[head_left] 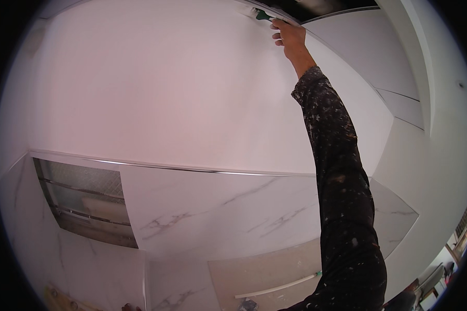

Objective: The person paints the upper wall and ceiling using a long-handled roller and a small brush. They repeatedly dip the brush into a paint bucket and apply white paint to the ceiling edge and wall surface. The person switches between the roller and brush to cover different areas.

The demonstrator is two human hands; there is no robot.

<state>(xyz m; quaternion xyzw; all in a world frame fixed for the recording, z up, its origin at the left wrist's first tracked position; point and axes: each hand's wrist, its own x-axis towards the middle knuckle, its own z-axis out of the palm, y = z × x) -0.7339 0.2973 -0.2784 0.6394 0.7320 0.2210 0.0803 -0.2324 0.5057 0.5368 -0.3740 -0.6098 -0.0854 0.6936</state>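
Note:
My right arm, in a dark sleeve spattered with paint, stretches up to the top of a white wall (155, 88). Closed around a green-handled brush (263, 15), my right hand (289, 37) holds its head against the wall, just below the ceiling edge. The brush head is small and partly blurred into the white surface. What looks like a bit of my left hand (131, 307) peeks in at the lower edge; its fingers are too cut off to read.
A metal trim strip (192, 170) divides the wall from grey-veined marble-look panels (228, 212). At left is a recess (85, 199) with metal rails. Below, a pale pole (280, 287) lies across a beige board (225, 274). The ceiling opening (342, 7) is dark.

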